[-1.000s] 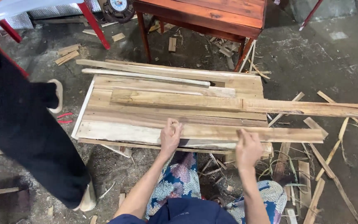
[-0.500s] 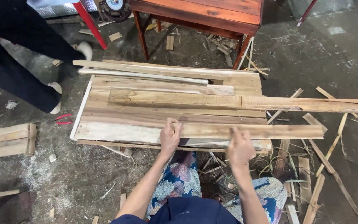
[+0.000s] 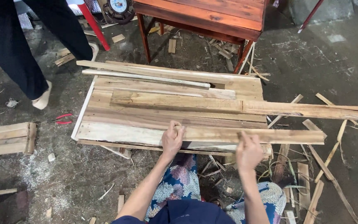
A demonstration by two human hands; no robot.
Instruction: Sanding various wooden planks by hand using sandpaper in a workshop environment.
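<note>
Here the left hand [image 3: 172, 139] is closed around the near end of a long wooden strip [image 3: 253, 135]. The right hand [image 3: 248, 152] hangs half open just below this strip, not touching it.

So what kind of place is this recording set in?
Most likely an informal woodworking shop. Rough planks are stacked on a low platform, offcuts and sawdust litter the concrete floor, and a finished red-brown wooden table stands behind. The left hand rests on a wooden slat.
</note>
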